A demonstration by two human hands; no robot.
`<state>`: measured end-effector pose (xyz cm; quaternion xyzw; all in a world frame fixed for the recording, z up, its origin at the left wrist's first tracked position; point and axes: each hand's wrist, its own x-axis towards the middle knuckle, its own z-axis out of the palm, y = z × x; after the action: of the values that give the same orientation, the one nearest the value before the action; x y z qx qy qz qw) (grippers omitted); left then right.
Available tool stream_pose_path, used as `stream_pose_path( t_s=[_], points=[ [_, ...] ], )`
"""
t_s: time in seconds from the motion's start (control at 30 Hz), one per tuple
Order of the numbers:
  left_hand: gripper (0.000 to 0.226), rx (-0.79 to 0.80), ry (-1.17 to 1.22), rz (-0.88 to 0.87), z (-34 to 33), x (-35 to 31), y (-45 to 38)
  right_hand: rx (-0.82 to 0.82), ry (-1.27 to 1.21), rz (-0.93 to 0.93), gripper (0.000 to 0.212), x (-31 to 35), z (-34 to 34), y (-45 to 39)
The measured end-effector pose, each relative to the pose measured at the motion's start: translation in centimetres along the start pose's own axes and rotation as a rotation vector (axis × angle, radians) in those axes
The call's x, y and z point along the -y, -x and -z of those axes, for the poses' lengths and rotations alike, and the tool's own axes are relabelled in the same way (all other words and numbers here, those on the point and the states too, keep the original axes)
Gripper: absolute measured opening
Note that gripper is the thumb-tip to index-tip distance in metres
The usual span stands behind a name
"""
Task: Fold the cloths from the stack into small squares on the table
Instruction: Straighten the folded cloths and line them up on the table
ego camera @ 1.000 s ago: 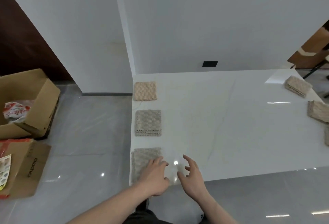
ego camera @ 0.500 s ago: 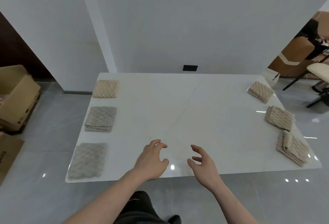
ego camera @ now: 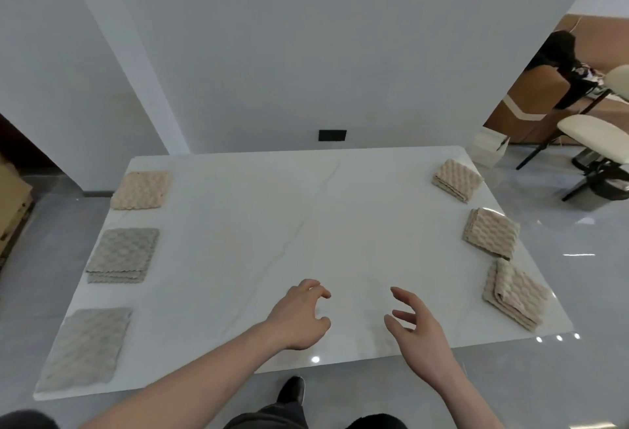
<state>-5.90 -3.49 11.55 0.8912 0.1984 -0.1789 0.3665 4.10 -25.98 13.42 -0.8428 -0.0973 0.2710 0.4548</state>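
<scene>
White marble table (ego camera: 306, 224): three folded cloths along its left edge, beige (ego camera: 141, 190), grey (ego camera: 121, 255), grey (ego camera: 85, 348); three beige folded cloths (ego camera: 492, 232) along the right edge. Left hand (ego camera: 299, 316) and right hand (ego camera: 417, 330) hover apart over the near edge, fingers loosely curled, holding nothing.

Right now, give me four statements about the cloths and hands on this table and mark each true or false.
1. Three cloths lie along the table's left edge. True.
2. The left hand grips a cloth. False: it holds nothing, fingers loosely curled over bare table.
3. The right hand is empty. True.
4. The far left cloth is dark blue. False: it is beige.
</scene>
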Motion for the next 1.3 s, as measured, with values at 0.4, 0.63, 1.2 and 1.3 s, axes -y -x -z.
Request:
stream_pose_path(
  t_s=[0.4,0.63,1.2,1.3],
  points=[
    [0.052,-0.011,0.154,0.104,-11.1,-16.5,-8.7,0.143,0.097,0.008,0.043,-8.3,17.5,-7.2],
    [0.049,-0.045,0.329,0.223,-18.9,-25.0,-9.3,0.265,0.239,0.032,0.045,-13.1,27.0,-11.6],
    [0.064,0.186,0.586,0.491,-25.9,-32.1,-20.7,0.228,0.411,-0.051,0.043,-20.1,37.4,-21.9],
    [0.063,0.128,0.692,0.571,-27.6,-34.3,-23.5,0.284,0.475,-0.067,0.046,-21.3,38.4,-24.6]
  ],
)
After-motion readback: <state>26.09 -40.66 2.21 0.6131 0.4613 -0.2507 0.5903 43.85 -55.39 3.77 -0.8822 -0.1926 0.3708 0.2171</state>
